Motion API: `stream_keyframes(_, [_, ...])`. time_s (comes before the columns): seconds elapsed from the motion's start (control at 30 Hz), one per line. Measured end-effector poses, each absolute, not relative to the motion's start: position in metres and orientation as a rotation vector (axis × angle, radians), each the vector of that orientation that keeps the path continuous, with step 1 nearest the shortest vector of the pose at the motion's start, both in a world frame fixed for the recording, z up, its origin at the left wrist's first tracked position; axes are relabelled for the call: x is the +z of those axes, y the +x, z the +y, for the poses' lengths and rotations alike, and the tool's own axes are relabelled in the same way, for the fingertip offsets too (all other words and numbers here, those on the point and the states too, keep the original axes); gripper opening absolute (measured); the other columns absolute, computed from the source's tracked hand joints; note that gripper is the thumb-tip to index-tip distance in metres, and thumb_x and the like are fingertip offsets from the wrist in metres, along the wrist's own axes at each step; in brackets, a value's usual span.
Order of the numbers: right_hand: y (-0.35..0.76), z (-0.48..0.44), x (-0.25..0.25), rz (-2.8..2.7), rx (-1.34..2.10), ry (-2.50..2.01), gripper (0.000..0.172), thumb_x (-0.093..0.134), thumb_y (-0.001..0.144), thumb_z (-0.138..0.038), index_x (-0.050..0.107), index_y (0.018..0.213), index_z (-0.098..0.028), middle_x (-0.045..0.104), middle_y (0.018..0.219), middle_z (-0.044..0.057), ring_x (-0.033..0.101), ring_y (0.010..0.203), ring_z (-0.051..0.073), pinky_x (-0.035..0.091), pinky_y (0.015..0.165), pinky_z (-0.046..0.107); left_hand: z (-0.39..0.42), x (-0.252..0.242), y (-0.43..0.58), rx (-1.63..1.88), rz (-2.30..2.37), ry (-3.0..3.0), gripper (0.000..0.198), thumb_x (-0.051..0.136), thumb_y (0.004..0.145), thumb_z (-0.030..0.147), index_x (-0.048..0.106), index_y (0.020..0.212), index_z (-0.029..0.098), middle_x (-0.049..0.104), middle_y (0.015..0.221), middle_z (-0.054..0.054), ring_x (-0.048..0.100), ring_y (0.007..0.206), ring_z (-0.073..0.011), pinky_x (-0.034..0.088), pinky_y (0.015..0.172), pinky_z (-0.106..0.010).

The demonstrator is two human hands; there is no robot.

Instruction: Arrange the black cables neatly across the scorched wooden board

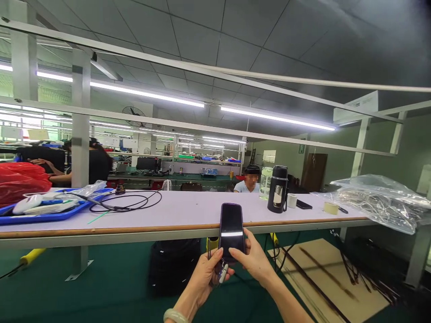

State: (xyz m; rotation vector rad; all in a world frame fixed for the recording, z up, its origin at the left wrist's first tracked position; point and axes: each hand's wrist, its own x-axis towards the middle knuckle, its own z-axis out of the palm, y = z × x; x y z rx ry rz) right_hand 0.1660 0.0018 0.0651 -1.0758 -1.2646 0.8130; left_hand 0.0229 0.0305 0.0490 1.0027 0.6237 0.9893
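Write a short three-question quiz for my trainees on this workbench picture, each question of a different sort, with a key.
1. True or false: both hands hold the phone.
2. Which stands nearest the black flask on the shelf?
A. red bag
B. clear bottle
C. blue tray
3. Fill in: the black cable lies looped beside the blue ____.

Key
1. True: fingers of both hands close round its lower end.
2. B, the clear bottle just behind it.
3. Tray.
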Motion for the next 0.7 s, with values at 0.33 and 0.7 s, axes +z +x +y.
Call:
stream_keyframes(0.33, [0.173,0.005,0.068,-1.404,0.678,-1.136,0.075,0.070,0.062,-0.044,0.038,0.125,-0.019,0.067,0.091,0.005,0.064,0.077,0.022,0.050,0.067,0.033,0.038,0.057,0.016,0.919,0.649,1.095,0.033,0.064,0.075,0.039,0.060,0.082,0.007,0.069,0.071,-0.013,0.064,0.050,-0.0131,0.050,0.043,-0.017])
stream_keyframes(0.7, [0.210,0.034,0.094,-1.380,0.469,-1.368,0.076,0.048,0.077,-0.058,0.038,0.127,-0.002,0.055,0.059,-0.001,0.056,0.056,0.018,0.043,0.051,0.029,0.048,0.081,0.036,0.987,0.686,0.976,0.026,0.062,0.079,0.031,0.059,0.074,0.006,0.067,0.057,-0.012,0.063,0.047,-0.0138,0.051,0.043,-0.018])
